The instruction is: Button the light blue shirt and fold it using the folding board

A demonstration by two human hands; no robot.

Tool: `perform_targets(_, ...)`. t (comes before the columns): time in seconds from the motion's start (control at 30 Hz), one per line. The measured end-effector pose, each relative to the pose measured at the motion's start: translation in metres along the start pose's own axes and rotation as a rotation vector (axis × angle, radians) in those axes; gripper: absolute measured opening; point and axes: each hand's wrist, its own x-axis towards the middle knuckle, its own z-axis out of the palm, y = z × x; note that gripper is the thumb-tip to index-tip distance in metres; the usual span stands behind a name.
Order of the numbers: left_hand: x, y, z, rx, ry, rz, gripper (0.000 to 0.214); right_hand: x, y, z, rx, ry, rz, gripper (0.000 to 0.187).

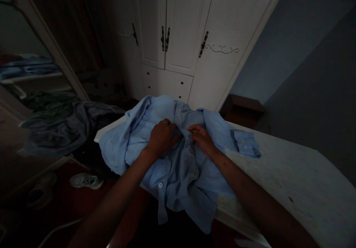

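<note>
A light blue button-up shirt [144, 129] lies spread across a pale board, its front partly open and its lower hem hanging over the near edge. My left hand [163, 136], with a ring on one finger, is closed on the shirt's front placket. Opposite it, my right hand [200, 138] pinches the other front edge by the buttons. The fabric between the hands is bunched and shows its darker inner side. One cuff [245, 143] rests flat at the right. A white button [160, 185] shows low on the left front.
The pale board [280, 170] extends to the right. Crumpled dark clothes [63, 125] are heaped at the left, and a shoe [86, 180] sits on the red floor. Behind stand a white wardrobe [186, 25] and a brown wooden box-like piece [244, 108].
</note>
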Motion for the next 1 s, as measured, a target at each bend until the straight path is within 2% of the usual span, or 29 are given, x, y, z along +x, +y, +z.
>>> perform_targets(0.1,0.02,-0.002,0.002,0.031,0.022,0.141,0.03,0.002,0.003,0.001,-0.088,-0.052,-0.094,0.028)
perform_targets(0.17,0.029,-0.008,0.009,-0.04,0.011,0.207,0.026,0.003,0.006,0.0,-0.192,-0.056,-0.156,0.025)
perform_targets(0.27,0.034,-0.018,0.024,-0.201,-0.05,0.279,0.024,0.003,0.006,0.0,-0.376,0.039,-0.21,0.022)
perform_targets(0.33,0.034,-0.023,0.032,-0.259,-0.057,0.289,0.024,0.0,0.002,0.001,-0.521,0.094,-0.253,0.021)
perform_targets(0.43,0.031,-0.024,0.036,-0.247,-0.036,0.266,0.024,-0.004,-0.012,0.004,-0.755,0.121,-0.422,0.02)
perform_targets(0.5,0.03,-0.023,0.036,-0.228,-0.038,0.257,0.025,-0.002,-0.021,0.008,-0.874,0.093,-0.551,0.023)
perform_targets(0.57,0.03,-0.022,0.036,-0.221,-0.05,0.243,0.027,0.004,-0.027,0.012,-0.935,0.003,-0.612,0.028)
perform_targets(0.67,0.028,-0.023,0.037,-0.258,-0.041,0.205,0.027,0.017,-0.029,0.013,-0.921,-0.121,-0.594,0.029)
perform_targets(0.87,0.022,-0.028,0.037,-0.611,0.085,0.105,0.033,0.035,-0.02,-0.002,-0.664,-0.118,-0.453,0.024)
perform_targets(1.0,0.02,-0.029,0.036,-0.707,0.12,0.117,0.029,0.033,-0.008,-0.011,-0.51,-0.118,-0.363,0.03)
